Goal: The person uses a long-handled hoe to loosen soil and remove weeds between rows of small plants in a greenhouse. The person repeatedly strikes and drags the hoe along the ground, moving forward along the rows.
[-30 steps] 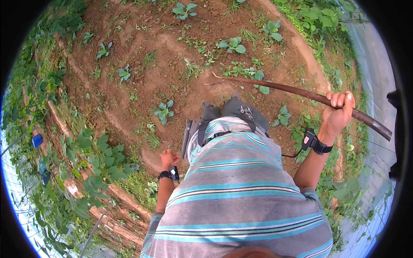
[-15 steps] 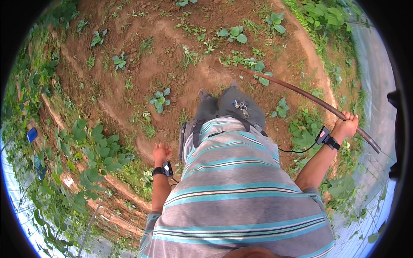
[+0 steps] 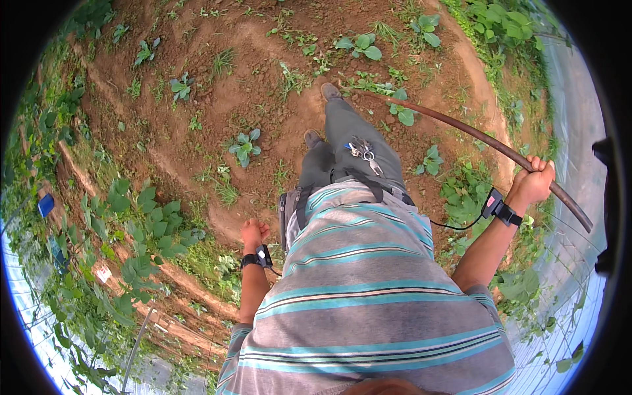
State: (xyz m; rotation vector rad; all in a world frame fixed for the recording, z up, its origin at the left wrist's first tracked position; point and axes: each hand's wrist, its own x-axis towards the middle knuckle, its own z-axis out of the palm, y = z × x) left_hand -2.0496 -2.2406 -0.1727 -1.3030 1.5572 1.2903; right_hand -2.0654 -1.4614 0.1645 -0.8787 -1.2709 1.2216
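My right hand (image 3: 538,179) is wrapped round a long, brown, slightly bent wooden handle (image 3: 461,126), close to its near end. From there the handle slants away to the left, down to the soil ahead of my feet. Its far end lies by low weeds and a young cabbage plant (image 3: 403,113); what is fixed there is too small to make out. My left hand (image 3: 255,234) hangs at my left side with its fingers curled in, holding nothing that I can see. Each wrist wears a black strap with a small device.
Bare brown soil carries scattered weeds and several cabbage seedlings, one of them (image 3: 245,147) left of my feet. Taller leafy plants (image 3: 141,224) grow at the left. Plastic sheeting (image 3: 571,125) runs along the right side. A bunch of keys (image 3: 363,153) hangs at my waist.
My right foot has stepped forward, beyond the left. Both hands have shifted slightly to the right, and the handle has moved along with my right hand.
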